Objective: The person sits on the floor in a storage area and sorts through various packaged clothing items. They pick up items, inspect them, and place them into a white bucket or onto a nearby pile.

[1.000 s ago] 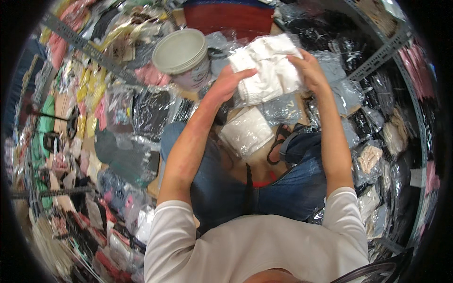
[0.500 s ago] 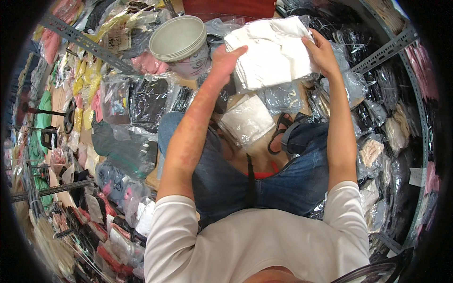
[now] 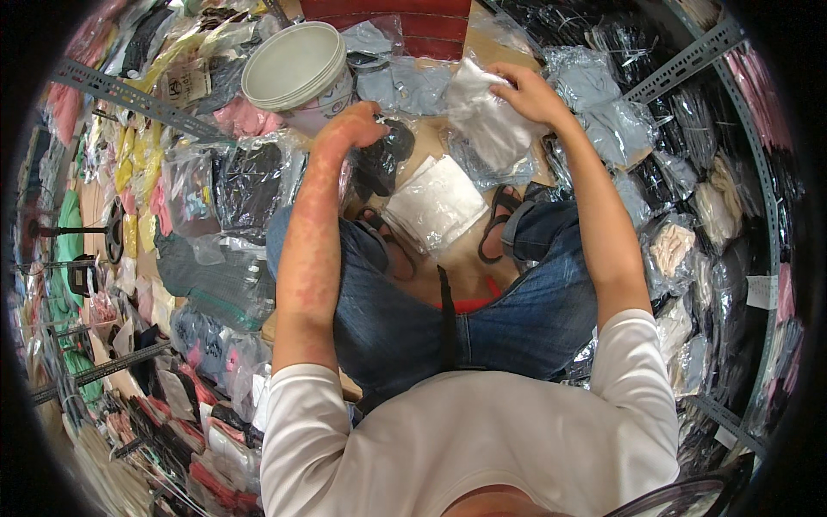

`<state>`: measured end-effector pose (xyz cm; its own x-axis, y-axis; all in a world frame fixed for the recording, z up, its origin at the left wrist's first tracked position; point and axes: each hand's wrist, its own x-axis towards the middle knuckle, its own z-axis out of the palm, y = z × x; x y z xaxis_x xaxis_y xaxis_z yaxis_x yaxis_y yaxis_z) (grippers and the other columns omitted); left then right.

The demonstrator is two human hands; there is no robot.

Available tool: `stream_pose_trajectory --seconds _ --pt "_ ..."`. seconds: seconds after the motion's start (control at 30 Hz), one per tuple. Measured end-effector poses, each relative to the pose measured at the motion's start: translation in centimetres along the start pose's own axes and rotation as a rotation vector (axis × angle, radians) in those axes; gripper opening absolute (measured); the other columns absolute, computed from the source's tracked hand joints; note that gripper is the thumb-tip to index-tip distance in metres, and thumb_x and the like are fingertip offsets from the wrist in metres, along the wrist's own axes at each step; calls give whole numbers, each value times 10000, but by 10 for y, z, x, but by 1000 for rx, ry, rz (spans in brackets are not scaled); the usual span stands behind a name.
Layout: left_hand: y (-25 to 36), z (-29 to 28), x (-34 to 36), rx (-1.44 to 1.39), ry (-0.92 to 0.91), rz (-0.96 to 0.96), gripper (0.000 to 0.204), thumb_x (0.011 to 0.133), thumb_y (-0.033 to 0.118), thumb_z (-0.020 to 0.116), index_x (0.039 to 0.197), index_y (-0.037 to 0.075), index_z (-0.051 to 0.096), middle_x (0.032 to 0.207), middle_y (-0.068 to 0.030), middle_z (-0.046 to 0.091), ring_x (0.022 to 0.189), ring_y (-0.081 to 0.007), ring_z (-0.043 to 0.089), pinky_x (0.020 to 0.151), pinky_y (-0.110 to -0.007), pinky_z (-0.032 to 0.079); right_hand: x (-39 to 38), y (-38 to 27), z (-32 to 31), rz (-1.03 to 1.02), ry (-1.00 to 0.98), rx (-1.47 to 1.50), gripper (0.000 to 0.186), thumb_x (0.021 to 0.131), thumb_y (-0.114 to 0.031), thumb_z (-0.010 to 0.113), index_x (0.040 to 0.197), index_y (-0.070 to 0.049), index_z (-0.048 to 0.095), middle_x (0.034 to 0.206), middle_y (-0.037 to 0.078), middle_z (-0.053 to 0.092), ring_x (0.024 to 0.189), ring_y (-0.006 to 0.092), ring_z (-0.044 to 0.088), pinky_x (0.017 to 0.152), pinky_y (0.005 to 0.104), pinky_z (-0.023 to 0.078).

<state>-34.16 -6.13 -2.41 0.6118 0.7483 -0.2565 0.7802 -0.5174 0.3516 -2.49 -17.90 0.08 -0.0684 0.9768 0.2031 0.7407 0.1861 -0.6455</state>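
My right hand is closed on a white garment in a clear bag, thumb on top, and the bag hangs bent and tilted over bagged grey-blue clothes. My left hand has its fingers curled at the top edge of a black bagged garment, beside the bucket; the grip itself is partly hidden. Between my feet lies another folded white garment in a clear bag, flat on the brown floor.
A pale bucket stands beyond my left hand, and a red box at the far edge. Stacks of bagged clothes surround me. Perforated metal shelf bars rise at both sides.
My left hand has let go of the white bagged garment and moved down-left to the black one. The right hand alone keeps the white one, now bent and tilted. The view has shifted slightly.
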Motion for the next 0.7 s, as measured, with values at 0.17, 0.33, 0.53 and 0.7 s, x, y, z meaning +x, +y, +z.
stream_pose_trajectory --seconds 0.17,0.33,0.53,0.7 --pt "-13 -14 1 -79 96 -52 584 858 307 654 1342 5 527 1245 -227 624 1154 -345 608 1000 -385 449 0 19 15 276 -188 383 385 853 -166 687 1215 -51 619 1061 81 667 935 158 592 822 300 482" --pt "-20 -18 -3 -150 113 -71 593 871 332 657 1341 -4 525 1239 -248 620 1148 -348 611 996 -389 452 -4 58 61 426 -305 -65 522 820 -161 708 1306 -51 553 1054 144 675 960 221 643 835 333 510" --pt "-25 -26 -8 -140 97 -51 608 869 328 676 1351 -5 512 1241 -258 615 1136 -333 620 977 -382 467 -24 96 114 348 -446 -383 552 789 -169 695 1308 -45 550 1222 244 620 1122 391 602 968 415 471" --pt "-32 -32 -8 -186 108 -70 598 879 310 673 1357 -8 505 1222 -247 630 1114 -317 631 956 -376 480 -25 88 139 224 -561 -263 539 809 -199 678 1311 -50 553 1233 234 618 1140 383 594 985 408 460"
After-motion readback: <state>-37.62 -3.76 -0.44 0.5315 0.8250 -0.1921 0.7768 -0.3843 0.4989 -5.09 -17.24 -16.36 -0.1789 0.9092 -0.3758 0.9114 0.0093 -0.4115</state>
